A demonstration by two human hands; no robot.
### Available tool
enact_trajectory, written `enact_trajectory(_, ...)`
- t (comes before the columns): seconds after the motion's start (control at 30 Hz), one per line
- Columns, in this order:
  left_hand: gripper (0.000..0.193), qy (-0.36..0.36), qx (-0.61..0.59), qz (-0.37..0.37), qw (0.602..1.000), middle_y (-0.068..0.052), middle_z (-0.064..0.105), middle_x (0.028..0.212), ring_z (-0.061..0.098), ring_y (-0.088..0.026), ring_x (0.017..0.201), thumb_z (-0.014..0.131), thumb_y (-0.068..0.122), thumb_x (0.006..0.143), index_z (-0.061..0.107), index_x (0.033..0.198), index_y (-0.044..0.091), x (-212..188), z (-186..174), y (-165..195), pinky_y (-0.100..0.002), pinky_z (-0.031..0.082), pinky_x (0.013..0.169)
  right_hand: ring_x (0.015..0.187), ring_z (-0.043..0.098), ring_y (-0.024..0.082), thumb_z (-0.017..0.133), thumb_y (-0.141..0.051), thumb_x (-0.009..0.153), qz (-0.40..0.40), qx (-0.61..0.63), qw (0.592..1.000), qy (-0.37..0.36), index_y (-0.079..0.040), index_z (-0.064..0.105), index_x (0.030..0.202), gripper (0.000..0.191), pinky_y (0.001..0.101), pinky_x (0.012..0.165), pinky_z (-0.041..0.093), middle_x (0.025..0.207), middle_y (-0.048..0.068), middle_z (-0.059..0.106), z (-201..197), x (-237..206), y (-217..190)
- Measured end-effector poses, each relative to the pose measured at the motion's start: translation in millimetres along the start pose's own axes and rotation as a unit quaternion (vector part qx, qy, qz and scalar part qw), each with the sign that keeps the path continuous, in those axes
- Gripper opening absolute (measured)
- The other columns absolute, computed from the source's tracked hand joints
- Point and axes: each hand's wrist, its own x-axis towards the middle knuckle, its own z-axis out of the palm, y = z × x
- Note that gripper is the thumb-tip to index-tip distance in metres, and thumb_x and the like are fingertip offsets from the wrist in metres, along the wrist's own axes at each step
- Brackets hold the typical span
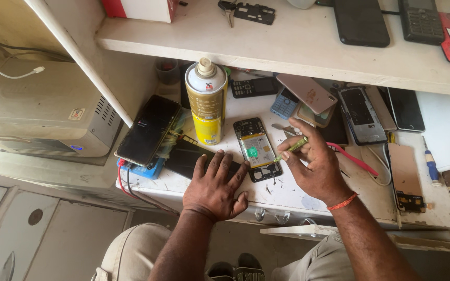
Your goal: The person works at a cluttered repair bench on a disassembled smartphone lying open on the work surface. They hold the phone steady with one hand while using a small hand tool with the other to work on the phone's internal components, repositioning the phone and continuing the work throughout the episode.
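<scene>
Both hands work at the bench edge: left hand (214, 186) lies flat, fingers spread, steadying the opened phone (257, 149) while right hand (312, 165) pinches a green screwdriver (291, 148), apparently mid-unscrewing, needing steady aim.

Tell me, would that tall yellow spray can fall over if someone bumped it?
Probably yes. The spray can stands upright, tall and narrow, so a knock near its top would likely tip it. Being round, it might then roll across the worktop toward the opened phone.
</scene>
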Motion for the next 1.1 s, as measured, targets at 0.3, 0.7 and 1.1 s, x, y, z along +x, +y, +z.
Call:
enact_trajectory(0.3, 0.07, -0.008, -0.001, -0.002, 1.0, -0.022, 0.052, 0.144, 0.045, -0.039, 0.138, 0.047, 0.053, 0.087, 0.051, 0.15, 0.023, 0.0, -1.4, 0.3, -0.065, 0.03, 0.111, 0.105, 0.073, 0.015, 0.066, 0.003, 0.094, 0.002, 0.005, 1.0, 0.001, -0.006, 0.037, 0.153, 0.066, 0.0317, 0.094, 0.062, 0.107, 0.01, 0.074, 0.4, -0.5, 1.2)
enact_trajectory(0.7, 0.07, -0.021, 0.006, -0.007, 1.0, -0.022, 0.05, 0.146, 0.043, -0.039, 0.14, 0.045, 0.055, 0.087, 0.049, 0.15, 0.024, 0.2, -0.2, 0.3, -0.065, 0.028, 0.112, 0.103, 0.074, 0.015, 0.068, 0.0, 0.094, -0.009, -0.041, 0.999, 0.022, -0.005, 0.041, 0.15, 0.062, 0.0314, 0.091, 0.063, 0.104, 0.009, 0.076, 2.0, 1.0, -0.5)
enact_trajectory(1.1, 0.07, -0.017, 0.003, -0.007, 1.0, -0.022, 0.051, 0.145, 0.044, -0.039, 0.139, 0.045, 0.055, 0.088, 0.05, 0.15, 0.024, 0.1, -0.4, 0.3, -0.065, 0.029, 0.112, 0.103, 0.075, 0.015, 0.068, -0.001, 0.094, -0.009, -0.05, 0.999, 0.007, -0.005, 0.041, 0.15, 0.062, 0.0316, 0.092, 0.063, 0.104, 0.009, 0.076, 3.1, 1.9, -1.9)
